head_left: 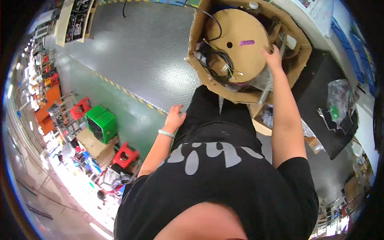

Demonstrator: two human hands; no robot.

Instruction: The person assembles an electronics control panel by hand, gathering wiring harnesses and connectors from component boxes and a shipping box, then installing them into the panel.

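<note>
A round cardboard reel (244, 30) with a small dark centre hole and a purple mark lies inside a large open cardboard box (195, 38). My right hand (273, 59) is at the reel's right edge, thumb over its face and fingers curled by the rim; what lies under the fingers is hidden. A bundle of black cable (218, 66) with thin coloured wire ends rests over the reel's lower left part. My left hand (174, 119) hangs beside my left thigh, holding nothing, its fingers apart. A pale bracelet (166, 133) is on that wrist.
Right of the box stands a black tabletop (316, 92) with a clear plastic bag (339, 98) on it. A green crate (101, 124) and red stools (125, 155) are to the left. Yellow-black tape (120, 89) crosses the floor. A cart (76, 22) stands far left.
</note>
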